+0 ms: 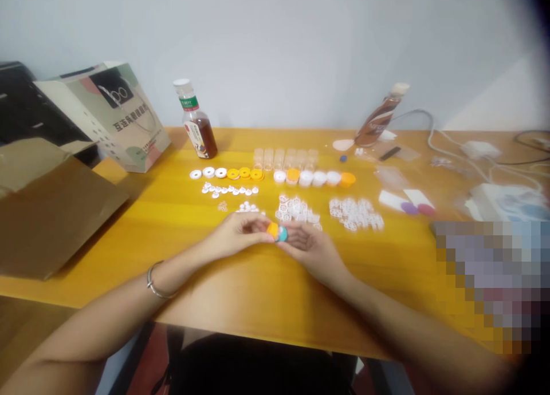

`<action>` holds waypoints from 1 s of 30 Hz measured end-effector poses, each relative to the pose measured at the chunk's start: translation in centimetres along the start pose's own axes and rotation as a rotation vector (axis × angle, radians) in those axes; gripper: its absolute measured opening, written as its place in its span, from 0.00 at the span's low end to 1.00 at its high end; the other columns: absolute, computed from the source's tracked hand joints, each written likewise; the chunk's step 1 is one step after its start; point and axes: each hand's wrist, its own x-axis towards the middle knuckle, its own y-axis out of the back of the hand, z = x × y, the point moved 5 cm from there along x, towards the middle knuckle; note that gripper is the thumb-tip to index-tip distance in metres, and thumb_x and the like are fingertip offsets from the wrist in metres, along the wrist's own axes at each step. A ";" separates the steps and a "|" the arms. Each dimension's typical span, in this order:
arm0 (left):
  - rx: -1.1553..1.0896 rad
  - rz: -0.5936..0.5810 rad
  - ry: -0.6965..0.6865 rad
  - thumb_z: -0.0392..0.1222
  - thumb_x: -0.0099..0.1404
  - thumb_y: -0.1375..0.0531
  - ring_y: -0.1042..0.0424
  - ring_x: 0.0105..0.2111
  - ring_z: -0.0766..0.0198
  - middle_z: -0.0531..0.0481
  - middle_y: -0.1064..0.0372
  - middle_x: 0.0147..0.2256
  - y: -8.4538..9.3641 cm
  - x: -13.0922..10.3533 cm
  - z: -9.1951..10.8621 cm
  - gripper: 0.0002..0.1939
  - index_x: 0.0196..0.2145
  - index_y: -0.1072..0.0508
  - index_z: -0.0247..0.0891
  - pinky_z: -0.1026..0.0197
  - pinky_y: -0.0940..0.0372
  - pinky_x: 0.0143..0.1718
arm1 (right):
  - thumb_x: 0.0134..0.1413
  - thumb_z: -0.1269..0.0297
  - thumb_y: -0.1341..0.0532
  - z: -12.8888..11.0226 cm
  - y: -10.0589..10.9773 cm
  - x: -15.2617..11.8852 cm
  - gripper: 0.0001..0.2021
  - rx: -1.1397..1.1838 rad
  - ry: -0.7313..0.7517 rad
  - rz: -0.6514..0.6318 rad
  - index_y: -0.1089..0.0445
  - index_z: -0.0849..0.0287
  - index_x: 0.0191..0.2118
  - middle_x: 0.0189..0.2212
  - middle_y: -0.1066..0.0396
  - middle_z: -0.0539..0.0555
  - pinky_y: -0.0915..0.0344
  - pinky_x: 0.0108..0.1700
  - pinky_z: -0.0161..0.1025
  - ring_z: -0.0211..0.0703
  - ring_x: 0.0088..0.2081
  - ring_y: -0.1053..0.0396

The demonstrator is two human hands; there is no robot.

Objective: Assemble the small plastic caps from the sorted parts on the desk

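Over the front middle of the table, my left hand [243, 232] and my right hand [311, 246] meet at the fingertips. My left fingers are closed on a small orange plastic piece [272, 230]. A small teal plastic piece [282, 233] is pinched in my right fingers. The two pieces touch or nearly touch; whether they are joined I cannot tell. Just beyond my hands lie small white round parts [247, 207], a pile of white wheel-like parts [294, 207] and a second pile of white parts [356, 213].
Behind the piles are orange and white rings [244, 173], white and orange caps [318, 178] and clear cups [286, 158]. Bottles [200, 129] [378, 120] stand at the back. A cardboard box [55, 206] and paper bag [133, 120] occupy the left; cables [429, 126] run at right.
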 end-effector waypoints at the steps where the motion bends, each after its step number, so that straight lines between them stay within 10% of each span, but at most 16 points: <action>1: 0.054 0.027 -0.005 0.47 0.55 0.39 0.33 0.31 0.66 0.48 0.30 0.31 -0.1 -0.1 0.3 0.16 0.39 0.28 0.35 0.62 0.37 0.36 | 0.40 0.65 0.35 0.0 0.0 0.0 0.16 -0.002 0.000 -0.009 0.33 0.57 0.40 0.33 0.26 0.52 0.31 0.45 0.42 0.40 0.37 0.28; 30: 0.549 0.140 -0.243 0.50 0.60 0.44 0.37 0.27 0.67 0.50 0.34 0.27 -1.7 -1.8 2.8 0.14 0.31 0.30 0.35 0.64 0.42 0.30 | 0.43 0.68 0.38 -0.3 -0.3 -1.0 0.14 -0.033 -0.051 0.019 0.28 0.54 0.39 0.33 0.24 0.50 0.31 0.45 0.45 0.43 0.37 0.26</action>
